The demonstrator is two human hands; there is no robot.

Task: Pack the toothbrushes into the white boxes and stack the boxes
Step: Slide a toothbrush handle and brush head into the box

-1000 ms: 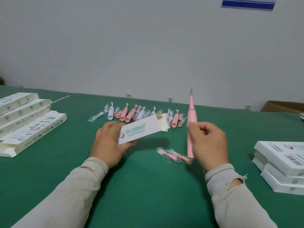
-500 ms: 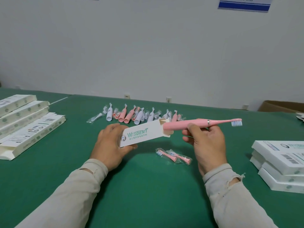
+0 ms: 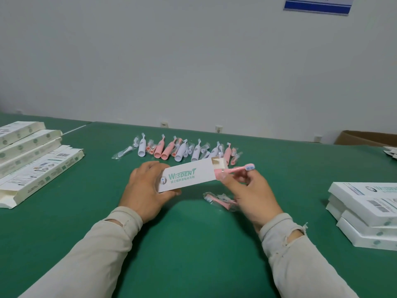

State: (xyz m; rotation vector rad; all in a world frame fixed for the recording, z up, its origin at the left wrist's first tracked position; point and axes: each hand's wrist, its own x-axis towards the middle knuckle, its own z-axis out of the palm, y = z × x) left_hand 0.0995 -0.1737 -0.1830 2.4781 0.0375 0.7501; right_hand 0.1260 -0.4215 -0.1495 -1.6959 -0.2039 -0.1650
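worktop: flat green felt-covered worktop [image 3: 193,244] | far middle: row of pink and white toothbrush handles and bagged brush heads [image 3: 178,148]; near centre: clear bag of pink brush heads [image 3: 221,200] | left: flat white cartons [image 3: 32,162]; right: stacked white boxes [image 3: 365,211]

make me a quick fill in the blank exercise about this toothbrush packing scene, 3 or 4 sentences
1. The left hand holds a white box printed with the word ____.
2. The toothbrush that the right hand pushes into the box is ____ in colour.
3. The part of the toothbrush that sticks out of the box is its ____ end.
4. The table has a ____ cover.

Missing words: WISDENT; pink; bristle; green
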